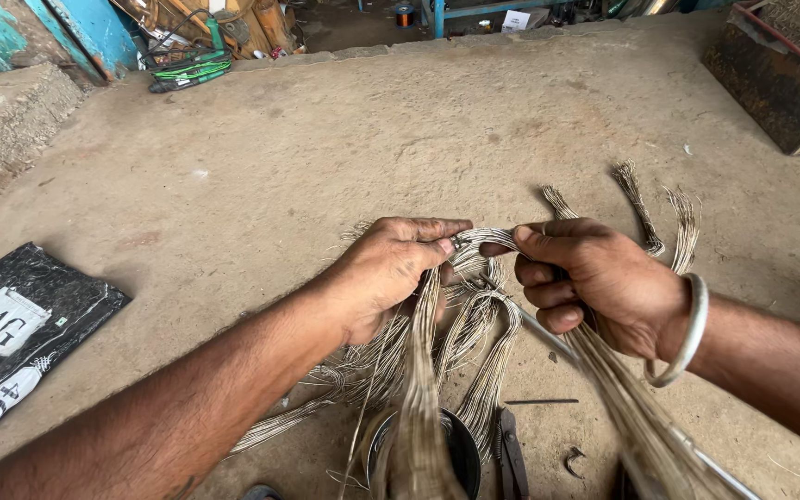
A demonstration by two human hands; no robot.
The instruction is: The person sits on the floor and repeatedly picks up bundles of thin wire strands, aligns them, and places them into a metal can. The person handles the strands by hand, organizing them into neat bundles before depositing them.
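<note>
While both hands' fingers clench wire bundle point(483, 243), strands run crosswise between left hand point(386, 273), right hand point(594, 282).

Both hands meet over a dusty concrete floor point(344, 139). The left hand point(386, 273) pinches a loop of thin grey wire strands point(474, 319) at its top, while the right hand point(594, 282), with a metal bangle point(687, 333) on its wrist, grips a long wire bundle point(631, 407). Below sits what may be a round metal container point(460, 449), with dark pliers point(509, 454) just beside it. A black plastic bag point(25, 319) lies far left.
</note>
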